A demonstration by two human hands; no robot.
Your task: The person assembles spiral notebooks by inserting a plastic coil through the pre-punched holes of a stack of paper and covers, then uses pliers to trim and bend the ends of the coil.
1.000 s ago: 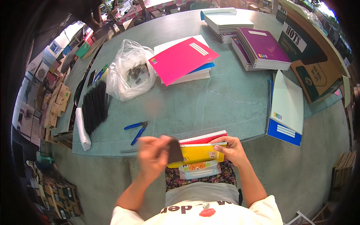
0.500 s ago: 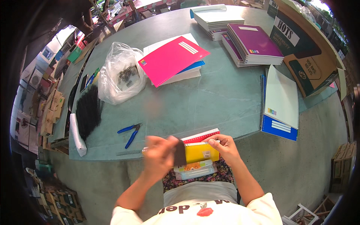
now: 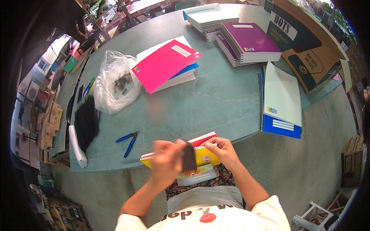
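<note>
At the table's near edge lies a notebook with a yellow cover, white pages and a strip of red cover behind them. My right hand grips its right end, thumb on top. My left hand, smeared by motion, is closed on a dark flat pad held over the notebook's middle; the fingers hide part of the spine. A thin wire coil sticks out to the left of the spine. Blue-handled cutters lie to the left with handles apart.
A clear plastic bag of black coils, a pink-covered paper stack, a black brush, purple notebooks, a blue notebook and a cardboard box stand on the table. Small printed packs rest in my lap.
The view has shifted slightly, so the table things sit further left. The left hand and pad have moved a little rightward along the notebook. My right hand keeps its grip.
</note>
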